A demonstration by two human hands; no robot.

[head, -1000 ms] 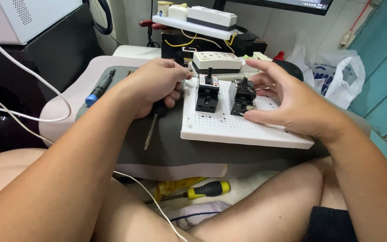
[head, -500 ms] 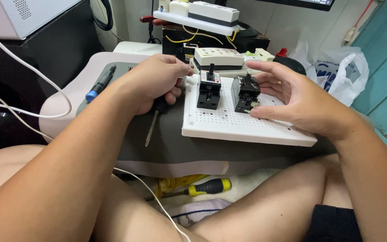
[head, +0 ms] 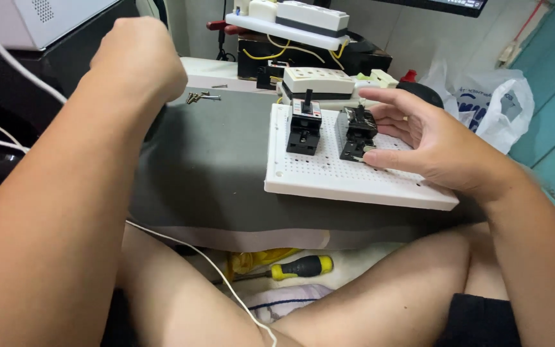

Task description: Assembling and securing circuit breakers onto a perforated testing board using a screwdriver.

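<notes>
Right hand at the black parts on a white perforated board, left hand raised in a fist.

The right hand reaches in from the right with its palm turned sideways and its fingers loosely spread and curved, fingertips touching the right black switch block on the white perforated board; it grips nothing firmly. A second black switch block stands just beside it, apart from the hand. The left hand is lifted above the grey desk, curled closed, knuckles toward the camera; whether it holds anything cannot be told. Small screws lie near it. A yellow-handled screwdriver lies below the desk's edge.
</notes>
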